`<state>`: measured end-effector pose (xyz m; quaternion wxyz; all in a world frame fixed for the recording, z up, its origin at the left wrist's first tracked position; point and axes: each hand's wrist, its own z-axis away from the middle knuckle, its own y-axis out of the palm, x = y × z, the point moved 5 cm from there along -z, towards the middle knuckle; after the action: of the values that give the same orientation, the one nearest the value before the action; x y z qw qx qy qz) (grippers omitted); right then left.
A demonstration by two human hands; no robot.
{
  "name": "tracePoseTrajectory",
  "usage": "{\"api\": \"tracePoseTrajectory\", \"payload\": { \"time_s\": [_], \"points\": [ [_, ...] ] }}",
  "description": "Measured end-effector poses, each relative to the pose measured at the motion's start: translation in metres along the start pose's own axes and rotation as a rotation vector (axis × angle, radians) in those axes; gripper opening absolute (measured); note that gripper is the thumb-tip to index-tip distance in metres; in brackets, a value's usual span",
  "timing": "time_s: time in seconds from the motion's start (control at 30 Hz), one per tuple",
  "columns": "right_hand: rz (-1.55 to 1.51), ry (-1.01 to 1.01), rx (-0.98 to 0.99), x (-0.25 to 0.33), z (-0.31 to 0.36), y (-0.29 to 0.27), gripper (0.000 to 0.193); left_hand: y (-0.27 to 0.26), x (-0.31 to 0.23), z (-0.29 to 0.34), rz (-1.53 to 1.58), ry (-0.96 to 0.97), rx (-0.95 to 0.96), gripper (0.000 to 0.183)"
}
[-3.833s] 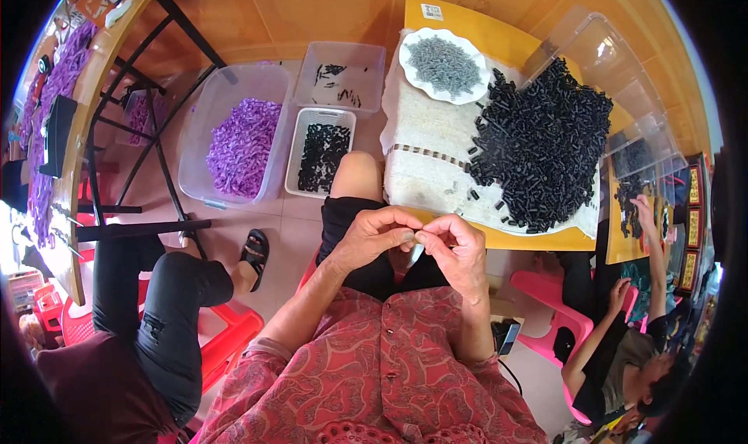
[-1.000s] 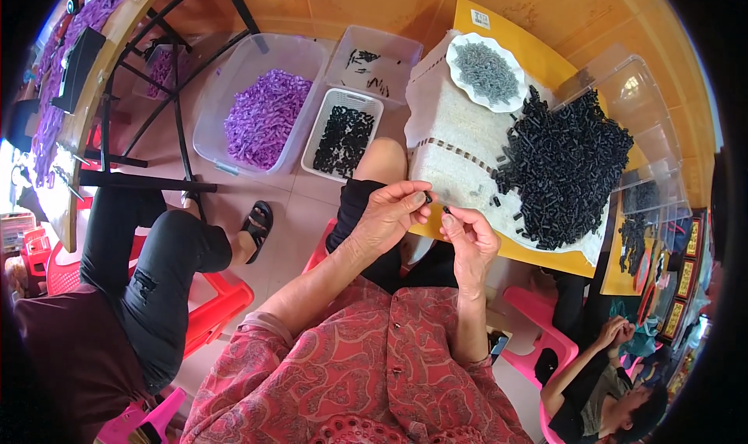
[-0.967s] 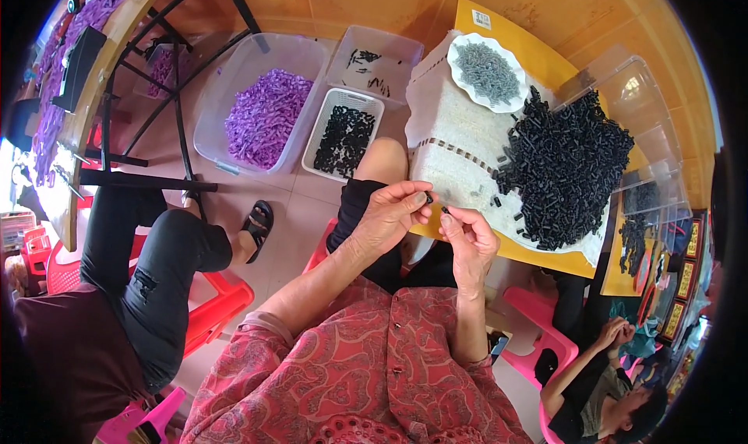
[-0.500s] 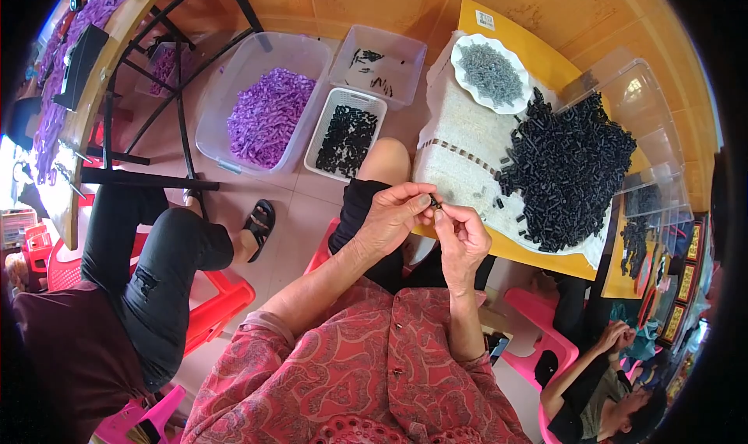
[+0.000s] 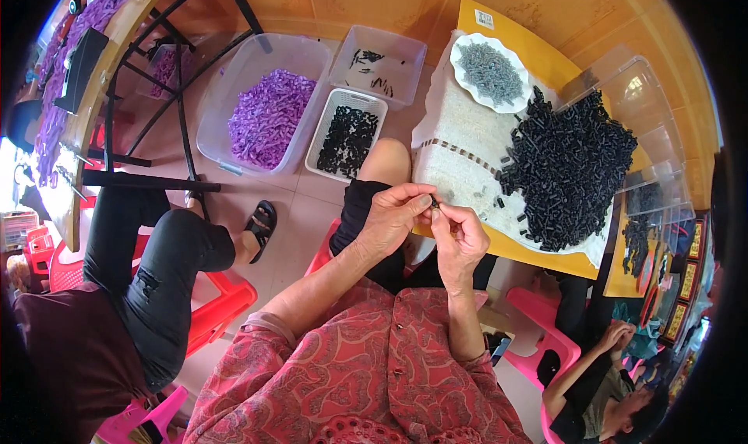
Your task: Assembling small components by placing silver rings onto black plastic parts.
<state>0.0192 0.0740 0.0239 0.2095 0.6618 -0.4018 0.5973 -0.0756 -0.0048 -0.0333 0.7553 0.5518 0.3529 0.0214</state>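
Observation:
My left hand pinches a small black piece between thumb and forefinger. Close against it, my right hand is closed too, its thumb and forefinger at the lower end of the same piece. The fingertips hide most of it. Both hands are just off the near left edge of the yellow table. On the white cloth there, a big heap of short black tube-like pieces lies to the right of my hands. A scalloped white plate with small grey pieces stands at the far side.
Left of the table stand a white basket of black pieces, a clear tub with a few dark pieces and a larger tub of purple pieces. A seated person's leg is at left; another person sits at lower right.
My fingertips have shifted slightly around the small black piece, which shows less now. Otherwise the hands stay in the same place.

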Motion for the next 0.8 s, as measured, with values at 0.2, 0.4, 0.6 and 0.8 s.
{"api": "tracePoseTrajectory", "payload": {
  "time_s": [0.2, 0.4, 0.6, 0.8],
  "points": [
    [0.034, 0.008, 0.003, 0.002, 0.0, 0.0, 0.008, 0.0, -0.003, 0.0, -0.073, 0.025, -0.032, 0.019],
    [0.021, 0.028, 0.024, 0.003, -0.001, 0.001, 0.008, -0.002, -0.001, 0.001, -0.165, 0.057, -0.033, 0.018],
    [0.063, -0.044, 0.091, 0.014, -0.01, -0.004, 0.012, -0.002, -0.003, 0.0, -0.155, 0.025, -0.029, 0.017],
    [0.079, -0.059, 0.125, 0.021, -0.015, -0.007, 0.02, 0.002, -0.001, -0.001, 0.01, -0.038, 0.046, 0.022]
  ]
}}
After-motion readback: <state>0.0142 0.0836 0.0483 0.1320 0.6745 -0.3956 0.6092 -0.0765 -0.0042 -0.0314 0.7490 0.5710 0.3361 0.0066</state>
